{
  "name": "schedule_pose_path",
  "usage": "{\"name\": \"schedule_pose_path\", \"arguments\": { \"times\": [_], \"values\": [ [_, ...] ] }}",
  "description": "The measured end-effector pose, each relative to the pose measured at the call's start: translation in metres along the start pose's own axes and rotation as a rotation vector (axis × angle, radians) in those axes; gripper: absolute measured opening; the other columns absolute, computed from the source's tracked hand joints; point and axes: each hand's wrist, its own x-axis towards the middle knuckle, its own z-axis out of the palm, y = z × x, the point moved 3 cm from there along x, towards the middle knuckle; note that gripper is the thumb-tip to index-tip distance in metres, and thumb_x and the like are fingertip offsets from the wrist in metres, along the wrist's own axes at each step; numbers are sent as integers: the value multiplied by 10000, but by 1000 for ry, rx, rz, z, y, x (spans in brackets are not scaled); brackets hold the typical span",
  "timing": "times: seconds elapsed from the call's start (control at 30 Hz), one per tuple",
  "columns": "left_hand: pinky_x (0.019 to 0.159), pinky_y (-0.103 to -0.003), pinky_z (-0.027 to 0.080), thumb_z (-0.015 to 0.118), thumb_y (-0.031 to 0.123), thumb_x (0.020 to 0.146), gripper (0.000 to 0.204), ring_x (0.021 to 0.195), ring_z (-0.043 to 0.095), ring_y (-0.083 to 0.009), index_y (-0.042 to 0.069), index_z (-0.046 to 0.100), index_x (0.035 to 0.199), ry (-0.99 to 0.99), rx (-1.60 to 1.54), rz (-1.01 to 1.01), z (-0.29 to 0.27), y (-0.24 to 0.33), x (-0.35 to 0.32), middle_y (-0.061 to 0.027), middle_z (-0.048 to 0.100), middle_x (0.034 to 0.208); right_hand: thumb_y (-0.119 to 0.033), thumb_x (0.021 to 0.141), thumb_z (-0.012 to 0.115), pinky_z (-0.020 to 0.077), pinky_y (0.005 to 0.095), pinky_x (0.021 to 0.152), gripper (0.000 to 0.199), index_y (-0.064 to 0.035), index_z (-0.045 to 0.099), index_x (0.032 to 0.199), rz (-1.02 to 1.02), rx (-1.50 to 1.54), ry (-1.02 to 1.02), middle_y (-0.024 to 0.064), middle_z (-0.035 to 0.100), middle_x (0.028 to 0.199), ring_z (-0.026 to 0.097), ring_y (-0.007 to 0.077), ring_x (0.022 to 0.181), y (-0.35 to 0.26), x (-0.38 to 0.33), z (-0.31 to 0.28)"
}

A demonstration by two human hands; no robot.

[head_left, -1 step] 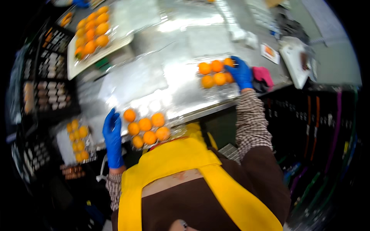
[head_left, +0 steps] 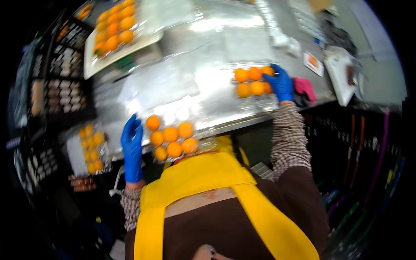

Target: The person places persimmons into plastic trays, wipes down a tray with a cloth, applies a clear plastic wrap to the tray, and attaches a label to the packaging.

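**A:** What does the head view give you?

**B:** From here I see a shiny metal surface (head_left: 208, 82) covered with clear film. My left hand (head_left: 131, 145), in a blue glove, lies flat with its fingers stretched out and clamped on nothing. It sits at the near edge of the surface, just beside the near cluster of oranges (head_left: 171, 138). Whether the glove actually touches the nearest fruit I cannot tell.

**A:** And the other one?

**B:** My right hand (head_left: 279, 83), also gloved in blue, rests against the far cluster of oranges (head_left: 251, 81), at its right side. The fingers curve over the end fruit, touching it; I cannot tell whether they close around it or only lie on it. The two hands are well apart, one cluster each.

**A:** How do the clusters lie?

**B:** The near one sits at the front edge, right above my yellow apron (head_left: 195, 182). It seems to lie in a clear pack, though the glare blurs that. The far one lies further in and to the right, also under shiny plastic.

**A:** Anything else around?

**B:** A white tray of oranges (head_left: 115, 28) sits at the far left corner. A smaller pack of oranges (head_left: 92, 147) lies below the surface on my left, near dark crates (head_left: 65, 73). A pink cloth (head_left: 304, 86) lies just right of my right hand.
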Motion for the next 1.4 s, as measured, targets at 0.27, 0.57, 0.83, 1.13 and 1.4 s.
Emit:
{"name": "schedule_pose_path", "arguments": {
  "times": [0.27, 0.57, 0.83, 1.13, 1.4],
  "values": [
    [753, -222, 433, 573, 66, 828, 348, 842, 541, -92, 47, 526, 1172, 111, -68, -52, -20, -7, -11, -43, 601, 952, -186, 694, 710, 443, 301, 823, 427, -51, 578, 1077, -225, -129, -102, 121, 597, 1012, 573, 224, 923, -132, -25, 5],
    [837, -217, 417, 552, 45, 846, 342, 914, 537, -95, 10, 500, 1182, 159, -131, -99, -46, -13, -28, -54, 585, 1013, -156, 659, 671, 401, 367, 905, 544, -123, 515, 1179, -774, 194, -906, 130, 551, 1105, 506, 294, 1027, -291, -136, 165],
    [732, -183, 416, 594, 64, 820, 339, 832, 513, -53, 53, 536, 1154, 242, -293, -151, -69, -43, -46, -5, 587, 953, -145, 641, 661, 422, 360, 873, 536, -125, 532, 1161, -802, -62, -1018, 130, 576, 1060, 541, 293, 966, -307, -144, 193],
    [739, -192, 425, 533, 81, 868, 314, 828, 512, -84, 33, 517, 1179, 192, -194, -155, -66, -54, -41, -7, 547, 931, -153, 685, 723, 439, 287, 859, 491, -72, 551, 1137, -533, 333, -661, 72, 590, 1075, 571, 170, 945, -269, -94, 127],
    [813, -233, 440, 550, 34, 841, 310, 894, 542, -116, -13, 516, 1146, 161, -229, -213, -55, -68, -31, -65, 566, 1024, -114, 645, 745, 456, 281, 837, 476, -35, 574, 1082, -172, 155, -98, 83, 610, 1000, 583, 167, 921, -67, 11, -51]
  ]
}}
